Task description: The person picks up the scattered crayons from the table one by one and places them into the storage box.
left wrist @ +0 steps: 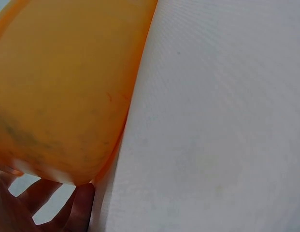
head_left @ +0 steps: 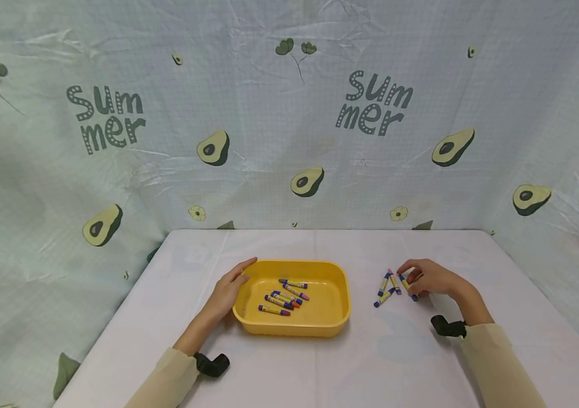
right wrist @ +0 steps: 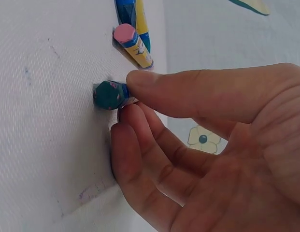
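Note:
A yellow plastic tray [head_left: 292, 328] holds several crayons [head_left: 274, 310] lying loosely at its left and middle. My left hand [head_left: 227, 292] grips the tray's left side, thumb at the rim; in the left wrist view, fingers [left wrist: 81, 208] press the outer wall. To the right of the tray my right hand [head_left: 429, 276] pinches a crayon [head_left: 408, 288] between thumb and fingers, low at the tabletop. Seen from the right wrist, that crayon's dark teal end [right wrist: 110, 95] points toward the camera. Beside it lie several more crayons [head_left: 384, 298], one with a pink end [right wrist: 124, 33].
A pale cloth covers the table [head_left: 315, 374]. Behind it and at the sides hangs a light curtain [head_left: 269, 113] printed with avocados and lettering. Black wrist cameras [head_left: 212, 365] are strapped to both wrists, below the beige sleeves' cuffs.

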Demonstrator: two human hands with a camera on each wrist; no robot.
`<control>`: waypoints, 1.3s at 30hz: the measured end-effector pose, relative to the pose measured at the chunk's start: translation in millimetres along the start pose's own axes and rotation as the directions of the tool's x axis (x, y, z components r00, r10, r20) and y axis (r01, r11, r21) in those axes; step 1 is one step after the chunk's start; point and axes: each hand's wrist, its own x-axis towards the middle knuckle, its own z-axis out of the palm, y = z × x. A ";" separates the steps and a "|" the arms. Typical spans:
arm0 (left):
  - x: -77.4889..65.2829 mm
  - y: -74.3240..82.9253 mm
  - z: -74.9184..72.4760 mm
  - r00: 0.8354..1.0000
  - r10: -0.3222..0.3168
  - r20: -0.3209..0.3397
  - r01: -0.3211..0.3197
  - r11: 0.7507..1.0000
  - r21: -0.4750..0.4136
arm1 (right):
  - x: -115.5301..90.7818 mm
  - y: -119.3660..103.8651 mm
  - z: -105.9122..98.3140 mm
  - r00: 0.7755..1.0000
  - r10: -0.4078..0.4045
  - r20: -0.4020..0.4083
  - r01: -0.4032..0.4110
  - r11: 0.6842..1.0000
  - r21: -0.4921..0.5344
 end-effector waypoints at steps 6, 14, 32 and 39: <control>-0.4 1.1 0.5 1.000 -0.003 0.003 0.003 1.000 -0.007 | 0.3 -2.1 -0.4 0.999 0.044 -0.010 -0.044 0.999 -0.013; -1.1 0.8 0.5 1.000 -0.002 0.004 0.002 1.000 -0.016 | 0.9 -4.5 3.1 0.997 0.068 -0.026 -0.069 0.995 -0.065; -2.3 -0.3 0.4 1.000 -0.003 0.003 0.003 1.000 -0.014 | 0.9 -2.9 5.0 0.998 0.057 -0.038 -0.060 0.995 -0.085; -2.0 -0.2 0.7 1.000 -0.006 0.005 0.006 1.000 -0.020 | -0.7 -0.7 1.4 0.999 0.035 -0.028 -0.036 0.999 -0.035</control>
